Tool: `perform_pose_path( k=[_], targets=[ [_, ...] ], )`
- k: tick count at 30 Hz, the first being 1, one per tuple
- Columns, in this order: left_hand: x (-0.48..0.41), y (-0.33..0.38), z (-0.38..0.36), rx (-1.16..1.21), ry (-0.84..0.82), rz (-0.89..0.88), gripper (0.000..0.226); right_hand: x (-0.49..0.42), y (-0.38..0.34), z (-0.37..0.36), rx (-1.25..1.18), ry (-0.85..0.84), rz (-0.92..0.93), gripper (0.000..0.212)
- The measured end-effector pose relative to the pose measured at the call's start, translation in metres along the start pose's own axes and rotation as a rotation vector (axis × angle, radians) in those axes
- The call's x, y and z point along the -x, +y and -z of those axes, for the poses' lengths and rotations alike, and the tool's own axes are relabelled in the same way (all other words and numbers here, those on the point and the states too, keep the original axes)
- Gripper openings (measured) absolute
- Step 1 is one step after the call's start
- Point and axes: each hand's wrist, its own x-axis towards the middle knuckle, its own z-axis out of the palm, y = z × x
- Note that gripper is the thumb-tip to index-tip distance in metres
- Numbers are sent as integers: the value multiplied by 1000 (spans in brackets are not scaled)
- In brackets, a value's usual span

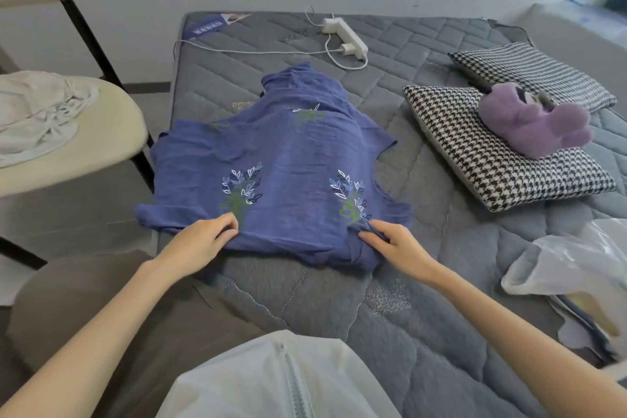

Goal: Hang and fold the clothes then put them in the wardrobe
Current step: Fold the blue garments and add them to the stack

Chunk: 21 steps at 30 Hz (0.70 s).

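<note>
A blue garment point(281, 153) with white and green leaf prints lies spread on the grey quilted mattress point(390, 299), partly folded at its top and sides. My left hand point(203, 241) pinches its near hem on the left, fingers curled onto the cloth. On the right, my right hand point(390, 244) pinches a bunched fold of the near hem. A crumpled white garment point(37, 112) rests on the beige chair seat point(101, 146) at the left.
Two houndstooth cushions point(502, 159) and a purple plush toy point(532, 119) lie at the right. A white power strip point(344, 37) with cables sits at the mattress's far end. A clear plastic bag point(576, 261) lies at the right edge. The chair stands close to the bed's left side.
</note>
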Motion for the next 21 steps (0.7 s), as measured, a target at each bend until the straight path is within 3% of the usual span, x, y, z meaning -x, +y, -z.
perform_pose_path(
  k=[2,5,8,13,21],
  targets=[
    [3,-4,0,-86,-104,2,11,7,4,-2,-10,-48,-52,37],
    [3,5,-4,-72,-89,-31,15,18,5,-6,-67,-100,-100,40],
    [-6,34,-11,-21,-66,-166,38,25,0,-2,-195,-73,-140,38],
    [-27,92,-37,-197,-138,-404,81,20,-8,6,-310,41,-177,38],
    [-31,104,-74,-277,-58,-298,64,-7,-4,2,-404,159,-297,38]
  ],
)
